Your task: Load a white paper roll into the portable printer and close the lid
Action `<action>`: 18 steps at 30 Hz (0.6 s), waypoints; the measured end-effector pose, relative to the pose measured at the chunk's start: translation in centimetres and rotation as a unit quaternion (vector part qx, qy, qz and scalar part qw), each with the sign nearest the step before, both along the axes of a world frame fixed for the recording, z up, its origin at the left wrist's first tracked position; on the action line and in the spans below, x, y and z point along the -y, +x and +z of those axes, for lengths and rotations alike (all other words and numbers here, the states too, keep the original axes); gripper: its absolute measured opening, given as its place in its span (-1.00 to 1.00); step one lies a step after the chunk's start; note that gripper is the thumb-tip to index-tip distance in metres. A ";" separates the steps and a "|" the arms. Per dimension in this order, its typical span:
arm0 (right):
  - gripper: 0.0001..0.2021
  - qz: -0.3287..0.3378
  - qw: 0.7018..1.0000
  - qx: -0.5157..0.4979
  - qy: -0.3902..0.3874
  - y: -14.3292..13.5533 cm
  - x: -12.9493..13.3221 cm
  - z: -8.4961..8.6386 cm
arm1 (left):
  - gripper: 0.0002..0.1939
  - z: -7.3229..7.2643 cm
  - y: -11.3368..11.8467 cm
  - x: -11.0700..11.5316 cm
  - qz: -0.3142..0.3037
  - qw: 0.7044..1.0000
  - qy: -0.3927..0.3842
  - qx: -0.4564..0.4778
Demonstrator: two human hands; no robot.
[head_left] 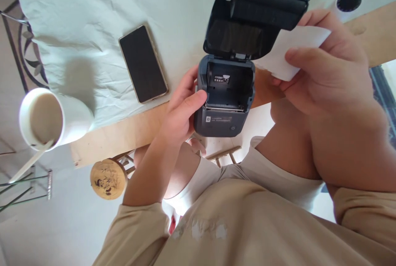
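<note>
My left hand (188, 105) grips the left side of a small dark label printer (221, 123), its thumb on the rim of the paper bay. The printer's hinged lid (235, 39) stands swung up, with a black roller and a white knob on its inner side. Inside the bay no roll shows, only a small printed sticker. Between the thumb and fingers of my right hand (321, 60) is a piece of white paper (297, 45), just right of the lid. Part of that paper hides behind the lid's edge and my thumb.
A smartphone (143, 64) with a dark screen lies on the pale tablecloth (179, 6). At the left stands a white cup (74, 115) of light brown drink with a stirrer. A white cylinder with a dark top (349, 2) is at the upper right. Below is a round wooden stool (108, 179).
</note>
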State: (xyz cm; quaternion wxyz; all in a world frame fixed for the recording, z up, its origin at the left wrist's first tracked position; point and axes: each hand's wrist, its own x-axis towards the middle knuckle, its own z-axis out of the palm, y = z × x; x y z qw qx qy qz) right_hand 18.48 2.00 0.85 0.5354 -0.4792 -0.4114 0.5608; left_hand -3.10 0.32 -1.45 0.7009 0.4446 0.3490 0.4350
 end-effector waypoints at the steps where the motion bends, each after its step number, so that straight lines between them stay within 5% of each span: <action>1: -0.68 0.007 1.000 -0.007 -0.003 0.0 0.1 0.0 | -0.53 -0.1 0.0 0.0 0.000 1.000 0.004 -0.001; 18: -0.67 0.031 0.997 -0.045 -0.049 0.4 -0.5 -0.5 | -0.55 -0.3 -0.2 -0.1 -0.010 1.000 0.015 0.024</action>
